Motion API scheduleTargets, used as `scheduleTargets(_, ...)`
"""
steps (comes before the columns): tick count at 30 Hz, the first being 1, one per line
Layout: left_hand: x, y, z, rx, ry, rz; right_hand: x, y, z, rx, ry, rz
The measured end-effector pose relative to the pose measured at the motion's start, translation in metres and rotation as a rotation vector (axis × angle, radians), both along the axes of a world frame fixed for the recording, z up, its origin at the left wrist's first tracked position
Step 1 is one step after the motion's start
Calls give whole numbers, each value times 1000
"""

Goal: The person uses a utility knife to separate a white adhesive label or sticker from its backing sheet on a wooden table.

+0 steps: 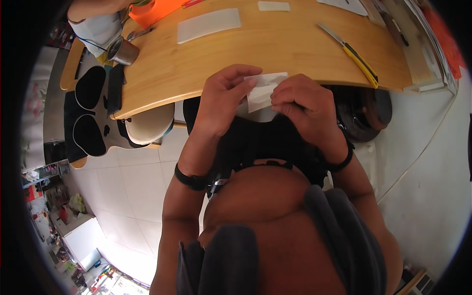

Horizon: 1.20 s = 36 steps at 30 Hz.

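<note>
A small piece of white paper (263,90) is stretched between my two hands, just off the front edge of the wooden table (258,55). My left hand (228,96) pinches its left side, thumb on top. At the right side, the bent fingers and thumb of my right hand (304,105) grip it and cover that edge. Creases or fold lines cross the sheet. Beyond my hands lie a larger white sheet (209,25) and a small white strip (273,6). To the right rests a yellow utility knife (356,61), its blade extended and pointing away from me.
A metal cup (125,51) and a dark phone-like object (115,89) sit by the table's left edge. Behind them is another person's arm (97,9), near an orange object (155,13). A chair (90,110) stands left; a dark glossy pot (359,114) is below right.
</note>
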State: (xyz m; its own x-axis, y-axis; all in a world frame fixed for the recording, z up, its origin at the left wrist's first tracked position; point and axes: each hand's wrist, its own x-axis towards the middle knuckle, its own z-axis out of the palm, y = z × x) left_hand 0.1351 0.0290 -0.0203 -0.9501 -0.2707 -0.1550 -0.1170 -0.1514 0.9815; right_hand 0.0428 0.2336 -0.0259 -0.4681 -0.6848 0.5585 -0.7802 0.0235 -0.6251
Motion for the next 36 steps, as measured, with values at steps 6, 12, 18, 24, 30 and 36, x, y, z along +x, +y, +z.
scheduleTargets(6,3,-5,4,-66,11,-18,0,-3,5,-37,-467,19)
scheduleTargets(12,-2,0,4,14,24,-73,-15,-11,0,-24,-526,-139)
scheduleTargets(18,2,1,4,42,12,-112,-20,-15,-6,21,-643,-103)
scheduleTargets(24,2,-1,2,66,-25,-112,-17,-18,-9,54,-787,-137)
scheduleTargets(30,2,-3,-2,62,-12,-136,-15,-21,-9,66,-720,-176)
scheduleTargets(36,0,-3,-4,34,20,-165,-13,-21,-11,69,-704,-216)
